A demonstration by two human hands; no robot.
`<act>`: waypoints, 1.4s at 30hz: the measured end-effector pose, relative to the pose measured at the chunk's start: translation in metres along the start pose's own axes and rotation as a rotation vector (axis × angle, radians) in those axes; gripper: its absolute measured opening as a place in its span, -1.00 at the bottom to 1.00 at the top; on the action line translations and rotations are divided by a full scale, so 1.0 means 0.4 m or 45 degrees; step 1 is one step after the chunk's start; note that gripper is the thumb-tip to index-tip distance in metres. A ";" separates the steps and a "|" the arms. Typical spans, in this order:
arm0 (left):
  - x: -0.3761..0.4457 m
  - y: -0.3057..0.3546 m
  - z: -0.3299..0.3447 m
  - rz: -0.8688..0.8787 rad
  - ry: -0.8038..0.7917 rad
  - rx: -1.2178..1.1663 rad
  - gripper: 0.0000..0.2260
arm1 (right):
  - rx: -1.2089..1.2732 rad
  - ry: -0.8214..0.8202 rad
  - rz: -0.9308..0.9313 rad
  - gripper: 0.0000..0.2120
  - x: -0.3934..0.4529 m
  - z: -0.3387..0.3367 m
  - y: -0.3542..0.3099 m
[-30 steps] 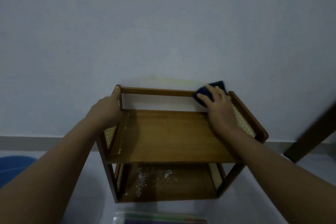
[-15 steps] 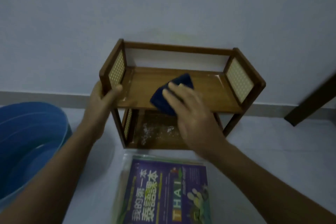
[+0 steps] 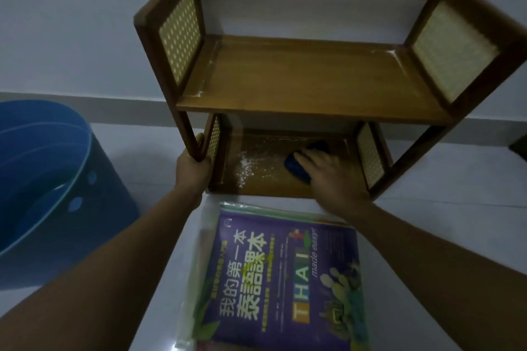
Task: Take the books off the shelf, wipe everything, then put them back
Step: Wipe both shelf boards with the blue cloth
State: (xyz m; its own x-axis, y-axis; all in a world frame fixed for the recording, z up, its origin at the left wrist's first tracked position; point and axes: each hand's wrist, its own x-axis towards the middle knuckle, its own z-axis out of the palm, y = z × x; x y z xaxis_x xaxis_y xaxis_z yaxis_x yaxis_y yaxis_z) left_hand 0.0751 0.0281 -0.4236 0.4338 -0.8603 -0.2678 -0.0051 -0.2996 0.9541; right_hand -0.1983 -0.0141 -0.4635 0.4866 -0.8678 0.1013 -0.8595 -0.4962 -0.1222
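Observation:
A small two-tier wooden shelf [image 3: 308, 85] with woven side panels stands on the floor against the wall, both tiers bare of books. My left hand [image 3: 192, 169] grips its front left leg. On the lower tier my right hand [image 3: 328, 177] presses a dark blue cloth [image 3: 296, 169] flat, to the right of a patch of white dust [image 3: 246, 168]. A stack of books [image 3: 282, 273] lies on the floor in front of the shelf, a purple cover on top.
A blue plastic tub [image 3: 54, 185] stands on the floor to the left of the shelf. A dark wooden piece [image 3: 519, 148] shows at the far right edge. The floor is pale and glossy, and a white wall rises behind the shelf.
My right hand took the cloth from the top rail, across the upper tier, down to the lower tier. My left hand slid from the top corner to the front leg. The view tilted down.

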 end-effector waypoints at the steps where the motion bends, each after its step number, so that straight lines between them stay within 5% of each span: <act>1: 0.005 -0.009 0.001 -0.004 -0.004 -0.004 -0.55 | 0.019 -0.045 0.129 -0.34 0.017 0.026 0.026; 6: 0.015 -0.035 0.025 0.010 0.079 -0.094 -0.56 | 0.331 -0.113 0.826 -0.41 0.087 0.095 -0.004; 13: 0.013 -0.038 0.027 0.043 0.089 -0.084 -0.53 | 0.599 -0.289 0.246 -0.44 0.179 0.123 -0.357; 17: 0.019 -0.043 0.016 0.041 0.063 -0.055 -0.50 | 0.629 -0.265 0.241 -0.43 0.137 0.106 -0.204; 21: 0.017 -0.043 0.018 0.050 0.067 -0.050 -0.48 | 0.502 -0.043 0.762 -0.42 0.011 0.063 0.039; 25: 0.019 -0.043 0.027 0.044 0.121 -0.074 -0.48 | 0.377 -0.070 0.995 -0.39 0.036 0.090 -0.009; 32: 0.014 -0.053 0.034 0.072 0.173 -0.092 -0.48 | 0.746 -0.309 0.300 -0.48 0.182 0.124 -0.389; 36: 0.021 -0.060 0.022 0.044 0.124 -0.055 -0.48 | 0.675 -0.281 0.439 -0.39 0.108 0.118 -0.200; 39: 0.023 -0.058 0.017 0.056 0.091 -0.014 -0.49 | 0.415 0.068 0.849 -0.41 0.014 0.111 0.004; 42: 0.029 -0.057 0.009 0.062 0.060 0.031 -0.51 | 0.234 0.210 0.972 -0.39 0.023 0.115 0.083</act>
State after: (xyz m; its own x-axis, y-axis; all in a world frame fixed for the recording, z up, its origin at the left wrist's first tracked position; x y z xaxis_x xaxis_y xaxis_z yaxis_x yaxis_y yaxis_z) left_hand 0.0770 0.0233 -0.4489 0.4748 -0.8538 -0.2137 -0.0489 -0.2681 0.9622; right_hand -0.2152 -0.0400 -0.5122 -0.2675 -0.9612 0.0672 -0.8992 0.2240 -0.3758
